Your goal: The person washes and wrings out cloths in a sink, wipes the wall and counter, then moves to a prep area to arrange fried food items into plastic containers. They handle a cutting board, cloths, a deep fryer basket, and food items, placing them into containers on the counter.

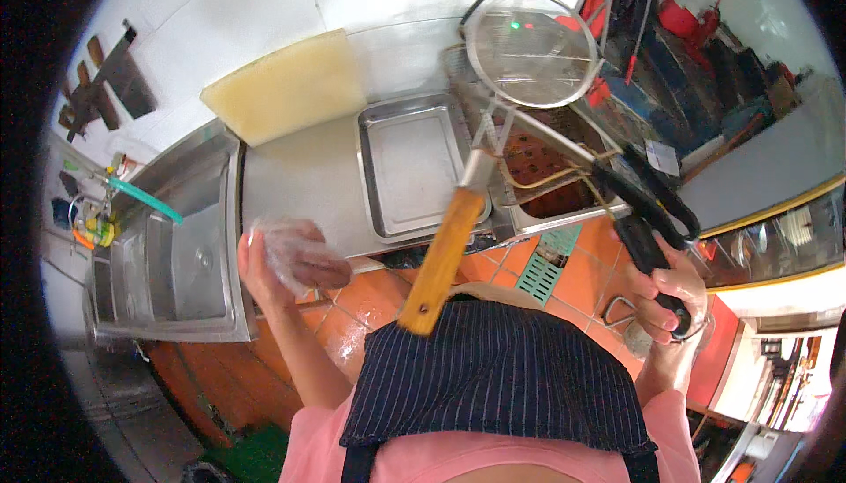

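My left hand [264,278] is raised over the front edge of the steel counter, near the sink. In it is a crumpled piece of translucent plastic film [281,251], blurred by motion. My right hand [667,294] is closed around the black handle [641,251] of a utensil at the right; its far end is hard to make out among the wires. Near that handle, a round mesh strainer [532,50] reaches over a steel fryer [522,222]. A wooden-handled utensil [443,261] with a forked metal shank is between my hands, close to the camera.
A shallow steel tray [416,172] lies on the counter [304,185]. Behind it a yellowish cutting board [287,90] leans on the wall. Left are a steel sink [205,285], a green hose [145,199] and wall-hung knives [122,83]. A green drain grate [540,275] is set in the tiled floor.
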Action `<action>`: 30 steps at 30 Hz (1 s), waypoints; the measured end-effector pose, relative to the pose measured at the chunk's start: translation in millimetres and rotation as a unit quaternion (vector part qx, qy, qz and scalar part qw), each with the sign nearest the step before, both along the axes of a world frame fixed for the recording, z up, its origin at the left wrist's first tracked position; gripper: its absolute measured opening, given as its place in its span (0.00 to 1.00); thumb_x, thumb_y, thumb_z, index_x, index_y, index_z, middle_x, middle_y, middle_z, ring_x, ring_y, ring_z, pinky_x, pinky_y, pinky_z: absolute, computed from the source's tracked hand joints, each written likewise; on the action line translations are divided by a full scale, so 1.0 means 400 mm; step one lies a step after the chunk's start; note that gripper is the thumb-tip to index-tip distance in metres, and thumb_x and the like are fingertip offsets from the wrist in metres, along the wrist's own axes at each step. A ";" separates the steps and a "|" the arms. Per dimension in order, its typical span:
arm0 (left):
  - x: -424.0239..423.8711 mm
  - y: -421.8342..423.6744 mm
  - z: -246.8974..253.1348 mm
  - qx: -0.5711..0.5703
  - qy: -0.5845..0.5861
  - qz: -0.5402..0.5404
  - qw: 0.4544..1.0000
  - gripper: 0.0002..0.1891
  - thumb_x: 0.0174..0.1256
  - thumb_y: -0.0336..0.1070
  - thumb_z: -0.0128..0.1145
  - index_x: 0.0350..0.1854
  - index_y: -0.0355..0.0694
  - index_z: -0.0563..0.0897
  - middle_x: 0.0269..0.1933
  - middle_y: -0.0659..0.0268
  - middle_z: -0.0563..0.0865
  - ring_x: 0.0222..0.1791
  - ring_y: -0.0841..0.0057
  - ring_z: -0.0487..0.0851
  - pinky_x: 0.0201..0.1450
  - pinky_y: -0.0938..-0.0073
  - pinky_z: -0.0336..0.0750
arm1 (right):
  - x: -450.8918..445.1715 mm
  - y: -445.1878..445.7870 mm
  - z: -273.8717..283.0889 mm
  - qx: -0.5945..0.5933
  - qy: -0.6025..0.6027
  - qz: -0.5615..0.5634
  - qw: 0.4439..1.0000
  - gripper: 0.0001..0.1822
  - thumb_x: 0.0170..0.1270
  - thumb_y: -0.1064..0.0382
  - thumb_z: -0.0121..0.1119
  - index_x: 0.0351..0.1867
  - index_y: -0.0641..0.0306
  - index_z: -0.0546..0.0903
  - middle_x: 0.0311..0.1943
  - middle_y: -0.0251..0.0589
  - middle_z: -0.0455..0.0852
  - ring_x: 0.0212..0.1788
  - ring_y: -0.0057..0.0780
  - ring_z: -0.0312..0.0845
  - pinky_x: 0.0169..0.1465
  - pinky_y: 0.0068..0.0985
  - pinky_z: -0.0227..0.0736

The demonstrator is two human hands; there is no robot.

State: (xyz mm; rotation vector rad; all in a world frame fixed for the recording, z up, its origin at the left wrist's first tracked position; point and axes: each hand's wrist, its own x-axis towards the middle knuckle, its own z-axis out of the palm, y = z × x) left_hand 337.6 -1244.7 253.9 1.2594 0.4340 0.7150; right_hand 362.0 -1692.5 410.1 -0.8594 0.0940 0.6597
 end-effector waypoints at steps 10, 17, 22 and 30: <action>-0.188 0.028 -0.073 -0.004 0.112 0.174 0.978 0.24 0.58 0.43 0.53 0.52 0.32 0.68 0.48 0.56 0.74 0.46 0.68 0.74 0.48 0.68 0.70 | 0.037 0.201 -0.148 0.097 -0.019 0.140 0.985 0.20 0.57 0.63 0.55 0.48 0.66 0.63 0.26 0.37 0.70 0.14 0.17 0.64 0.12 0.16 0.60; -0.287 0.036 -0.113 -0.025 0.104 0.185 0.977 0.25 0.58 0.38 0.55 0.54 0.29 0.66 0.49 0.53 0.74 0.47 0.65 0.74 0.49 0.65 0.71 | 0.096 0.302 -0.337 0.108 0.035 0.118 0.986 0.10 0.60 0.63 0.54 0.27 0.66 0.69 0.18 0.36 0.71 0.15 0.22 0.69 0.14 0.24 0.66; -0.333 0.009 -0.138 -0.028 0.084 0.168 0.982 0.21 0.59 0.38 0.54 0.50 0.30 0.69 0.44 0.54 0.77 0.42 0.66 0.77 0.44 0.66 0.73 | 0.153 0.351 -0.509 0.027 0.015 0.115 0.993 0.09 0.58 0.63 0.54 0.25 0.66 0.71 0.14 0.37 0.74 0.13 0.24 0.70 0.16 0.24 0.68; -0.354 -0.092 -0.103 -0.030 0.072 0.286 0.955 0.09 0.59 0.34 0.50 0.37 0.34 0.77 0.35 0.64 0.80 0.34 0.77 0.77 0.38 0.77 0.72 | 0.253 0.353 -0.662 -0.136 -0.103 0.266 0.949 0.16 0.66 0.53 0.44 0.33 0.65 0.73 0.33 0.42 0.79 0.32 0.29 0.76 0.36 0.28 0.73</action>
